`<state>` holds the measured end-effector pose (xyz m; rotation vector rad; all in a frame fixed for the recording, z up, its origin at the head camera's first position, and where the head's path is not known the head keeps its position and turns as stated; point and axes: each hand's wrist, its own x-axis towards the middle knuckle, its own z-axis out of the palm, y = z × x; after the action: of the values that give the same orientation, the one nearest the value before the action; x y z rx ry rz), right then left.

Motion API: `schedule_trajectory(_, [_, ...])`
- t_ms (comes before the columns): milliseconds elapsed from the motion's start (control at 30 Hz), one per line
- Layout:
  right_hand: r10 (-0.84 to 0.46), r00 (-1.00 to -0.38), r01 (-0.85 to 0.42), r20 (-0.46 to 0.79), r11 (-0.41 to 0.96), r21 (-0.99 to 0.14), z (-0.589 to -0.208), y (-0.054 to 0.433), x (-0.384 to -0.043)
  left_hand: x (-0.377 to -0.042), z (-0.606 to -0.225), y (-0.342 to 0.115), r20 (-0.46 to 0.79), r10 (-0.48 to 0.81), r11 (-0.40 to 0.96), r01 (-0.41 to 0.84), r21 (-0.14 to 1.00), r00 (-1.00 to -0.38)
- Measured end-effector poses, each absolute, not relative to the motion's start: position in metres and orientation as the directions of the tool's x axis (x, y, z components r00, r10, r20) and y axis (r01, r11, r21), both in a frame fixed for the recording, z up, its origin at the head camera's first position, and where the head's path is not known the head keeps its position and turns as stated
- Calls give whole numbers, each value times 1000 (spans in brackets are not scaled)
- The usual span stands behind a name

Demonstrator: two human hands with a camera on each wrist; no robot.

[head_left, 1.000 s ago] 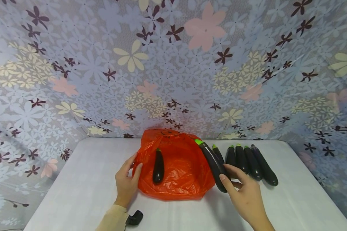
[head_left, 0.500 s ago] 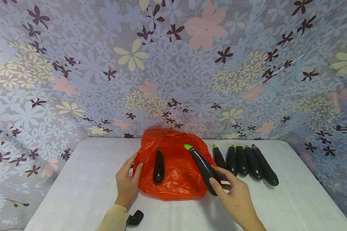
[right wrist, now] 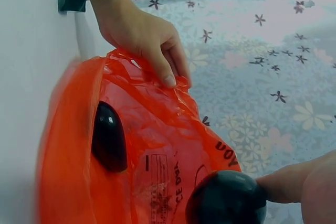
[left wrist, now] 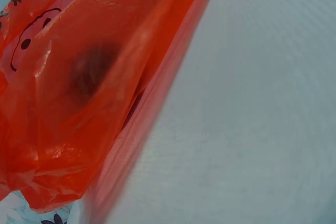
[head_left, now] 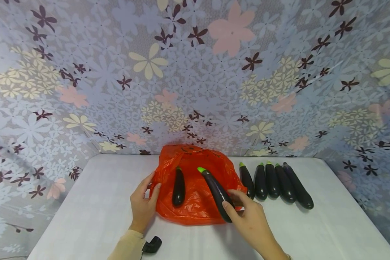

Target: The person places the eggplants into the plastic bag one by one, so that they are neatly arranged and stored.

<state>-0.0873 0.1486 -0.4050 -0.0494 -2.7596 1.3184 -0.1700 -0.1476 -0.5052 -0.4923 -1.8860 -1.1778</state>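
Note:
My right hand point(head_left: 248, 220) holds a dark eggplant point(head_left: 217, 193) near its rounded lower end, its green stem end pointing up and left. The eggplant is over the open mouth of a red plastic bag point(head_left: 199, 215) in the head view. Another eggplant point(head_left: 178, 189) lies inside the bag on the left. My left hand point(head_left: 143, 206) pinches the bag's left edge, thumb inside the rim, as the right wrist view also shows of that hand point(right wrist: 142, 38). Red film fills much of the left wrist view, where the left fingers are out of sight.
Several more eggplants point(head_left: 273, 184) lie side by side on the white table point(head_left: 331, 231), right of the bag. A black device point(head_left: 152, 245) is by the left cuff. Floral-patterned fabric point(head_left: 195, 90) rises behind the table's back edge.
My right hand has carried its eggplant leftward, from the bag's right edge to over its opening. The left hand and the bag's left side have stayed in place.

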Motion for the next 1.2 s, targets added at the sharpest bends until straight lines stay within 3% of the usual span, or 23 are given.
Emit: schedule_trajectory(1200, [-47, -996, -88, 75, 604, -792, -434, 102, -128, -169, -507, -148, 820, -94, 506, 682, 528, -564])
